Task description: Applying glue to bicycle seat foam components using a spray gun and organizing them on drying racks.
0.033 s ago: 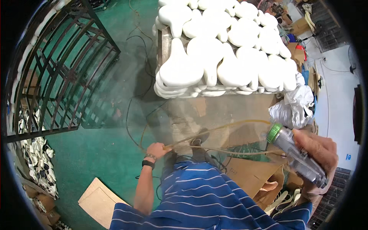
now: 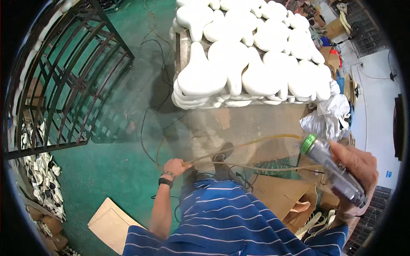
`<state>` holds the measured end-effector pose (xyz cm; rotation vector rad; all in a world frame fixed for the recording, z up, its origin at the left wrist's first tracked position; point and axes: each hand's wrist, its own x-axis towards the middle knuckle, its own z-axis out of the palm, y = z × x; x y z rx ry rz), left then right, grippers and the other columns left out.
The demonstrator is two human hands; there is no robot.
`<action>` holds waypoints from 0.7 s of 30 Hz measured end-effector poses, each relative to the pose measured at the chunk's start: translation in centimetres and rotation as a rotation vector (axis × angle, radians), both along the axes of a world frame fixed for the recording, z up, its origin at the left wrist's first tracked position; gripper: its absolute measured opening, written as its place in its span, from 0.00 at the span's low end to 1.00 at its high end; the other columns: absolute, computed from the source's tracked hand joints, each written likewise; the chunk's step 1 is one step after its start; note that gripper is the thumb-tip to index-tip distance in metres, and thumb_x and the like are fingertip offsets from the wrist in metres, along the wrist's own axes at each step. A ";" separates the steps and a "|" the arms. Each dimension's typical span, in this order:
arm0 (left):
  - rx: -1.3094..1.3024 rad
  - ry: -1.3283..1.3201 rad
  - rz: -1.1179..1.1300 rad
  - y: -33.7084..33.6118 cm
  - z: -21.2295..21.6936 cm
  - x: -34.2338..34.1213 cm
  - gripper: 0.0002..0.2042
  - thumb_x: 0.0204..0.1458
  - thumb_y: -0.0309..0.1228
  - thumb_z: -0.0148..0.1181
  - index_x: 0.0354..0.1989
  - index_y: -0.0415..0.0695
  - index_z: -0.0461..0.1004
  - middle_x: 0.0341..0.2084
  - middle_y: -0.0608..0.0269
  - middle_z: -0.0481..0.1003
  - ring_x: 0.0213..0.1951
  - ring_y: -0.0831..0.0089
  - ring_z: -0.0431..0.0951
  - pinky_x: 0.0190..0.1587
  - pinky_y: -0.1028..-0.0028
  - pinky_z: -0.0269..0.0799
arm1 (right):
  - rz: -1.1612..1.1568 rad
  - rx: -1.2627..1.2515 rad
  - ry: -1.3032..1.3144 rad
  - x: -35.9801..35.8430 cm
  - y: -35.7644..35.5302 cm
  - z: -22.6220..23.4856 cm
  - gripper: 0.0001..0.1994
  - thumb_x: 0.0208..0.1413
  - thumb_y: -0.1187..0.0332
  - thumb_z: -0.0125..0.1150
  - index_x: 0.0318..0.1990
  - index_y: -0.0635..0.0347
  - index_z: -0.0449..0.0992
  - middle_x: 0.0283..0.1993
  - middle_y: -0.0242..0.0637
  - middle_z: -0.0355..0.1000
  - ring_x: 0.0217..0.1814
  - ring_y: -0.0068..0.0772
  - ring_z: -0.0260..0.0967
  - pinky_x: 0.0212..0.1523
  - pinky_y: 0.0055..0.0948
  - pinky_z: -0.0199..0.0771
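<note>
Head view has our right hand (image 2: 358,165) curled round a clear tool (image 2: 326,163) with a green collar, apart from the stand's near right corner. Our left hand (image 2: 175,166) is closed on a yellow hose (image 2: 277,136), well off the near left corner. White pieces (image 2: 203,79) cover the stand (image 2: 183,49) to its near edge; its top layer looks filled, but done and undone pieces we cannot tell apart.
</note>
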<state>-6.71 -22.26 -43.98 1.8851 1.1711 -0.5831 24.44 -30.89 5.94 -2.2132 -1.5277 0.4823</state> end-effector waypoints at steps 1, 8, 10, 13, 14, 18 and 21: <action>0.001 0.007 -0.003 -0.2 -0.1 -0.2 0.28 0.48 0.64 0.61 0.33 0.47 0.83 0.34 0.54 0.82 0.39 0.51 0.81 0.42 0.55 0.76 | -0.059 -0.044 0.005 -0.1 0.2 0.1 0.28 0.40 0.55 0.73 0.49 0.62 0.83 0.38 0.47 0.80 0.37 0.36 0.76 0.40 0.30 0.73; 0.061 -0.033 -0.037 -1.1 -0.3 0.4 0.28 0.47 0.62 0.64 0.28 0.44 0.81 0.25 0.49 0.79 0.34 0.48 0.79 0.38 0.54 0.73 | -0.086 0.032 -0.100 2.5 -2.6 -0.6 0.29 0.42 0.51 0.73 0.50 0.62 0.83 0.32 0.41 0.77 0.30 0.34 0.70 0.35 0.32 0.69; 0.058 -0.022 -0.060 -1.4 -0.4 0.8 0.28 0.47 0.62 0.64 0.28 0.44 0.81 0.25 0.49 0.79 0.34 0.48 0.79 0.38 0.53 0.73 | -0.078 -0.009 -0.005 2.8 -2.4 0.7 0.32 0.40 0.49 0.73 0.51 0.61 0.82 0.34 0.40 0.77 0.35 0.34 0.71 0.37 0.31 0.66; 0.061 -0.050 -0.055 -1.8 0.3 2.3 0.27 0.47 0.61 0.65 0.28 0.45 0.81 0.26 0.50 0.80 0.33 0.48 0.79 0.38 0.53 0.73 | -0.054 -0.192 0.033 3.8 -4.0 1.2 0.30 0.45 0.47 0.69 0.50 0.60 0.83 0.30 0.39 0.76 0.30 0.32 0.70 0.32 0.30 0.64; 0.034 -0.026 -0.035 -1.8 0.6 2.9 0.27 0.47 0.61 0.64 0.30 0.46 0.82 0.29 0.51 0.81 0.37 0.49 0.80 0.40 0.54 0.74 | -0.055 -0.189 0.035 4.5 -4.3 0.8 0.30 0.45 0.47 0.69 0.50 0.60 0.83 0.30 0.39 0.76 0.30 0.32 0.70 0.32 0.30 0.64; 0.045 0.012 -0.041 -2.9 1.3 5.4 0.26 0.47 0.61 0.63 0.32 0.47 0.83 0.33 0.53 0.82 0.40 0.49 0.80 0.43 0.55 0.75 | -0.022 -0.094 -0.037 7.3 -6.1 0.7 0.27 0.47 0.50 0.68 0.50 0.59 0.83 0.23 0.34 0.72 0.22 0.28 0.67 0.26 0.29 0.64; 0.071 0.024 0.013 -4.5 1.4 7.5 0.24 0.47 0.60 0.64 0.32 0.49 0.83 0.33 0.52 0.82 0.40 0.48 0.80 0.43 0.55 0.75 | -0.065 0.001 -0.148 9.9 -6.4 0.1 0.29 0.44 0.49 0.68 0.51 0.59 0.83 0.25 0.36 0.74 0.24 0.31 0.70 0.30 0.30 0.68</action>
